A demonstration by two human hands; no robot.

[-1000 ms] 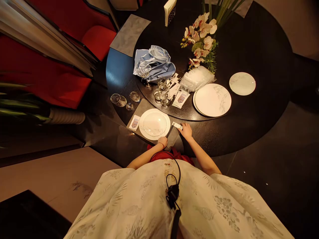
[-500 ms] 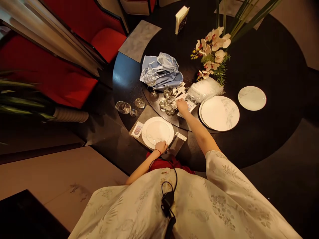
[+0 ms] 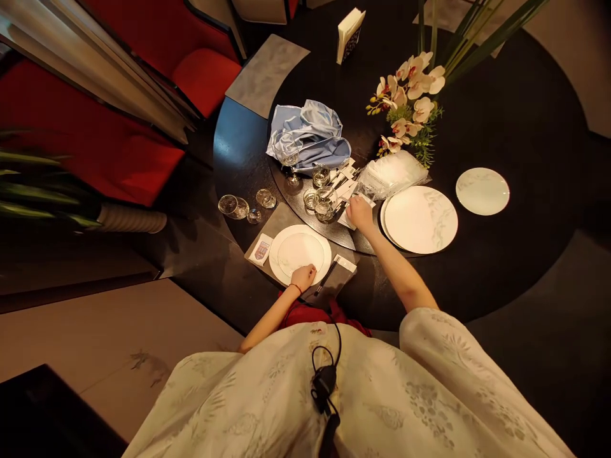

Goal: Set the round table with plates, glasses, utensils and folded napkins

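Note:
My left hand [image 3: 303, 277], its fingers curled closed, is over the near right edge of a white plate [image 3: 274, 270]; no object shows in it. This plate has a smaller patterned plate [image 3: 296, 249] on top. Just right of that hand lie dark chopsticks [image 3: 326, 275] with a white paper sleeve [image 3: 344, 263]. Reaching forward, my right hand [image 3: 359, 213] is closed at several white packets [image 3: 344, 219] on the raised round turntable; whatever its fingers hold is hidden. Loose paper-sleeved chopsticks [image 3: 344, 181] lie just beyond it. Left of the plates is a printed white packet [image 3: 260, 250].
Glass cups [image 3: 325, 205] and a heap of blue cloth [image 3: 310, 133] are on the turntable. Stacked plates [image 3: 420, 219], a plastic-wrapped bundle [image 3: 394, 173] and orchids [image 3: 415, 86] stand to the right. More glasses [image 3: 233, 206] sit at left. Red chairs [image 3: 205, 76] flank the table.
My left hand has shifted left, away from the chopsticks and over the plate's edge. My right hand has moved slightly right and nearer to me, over the white packets.

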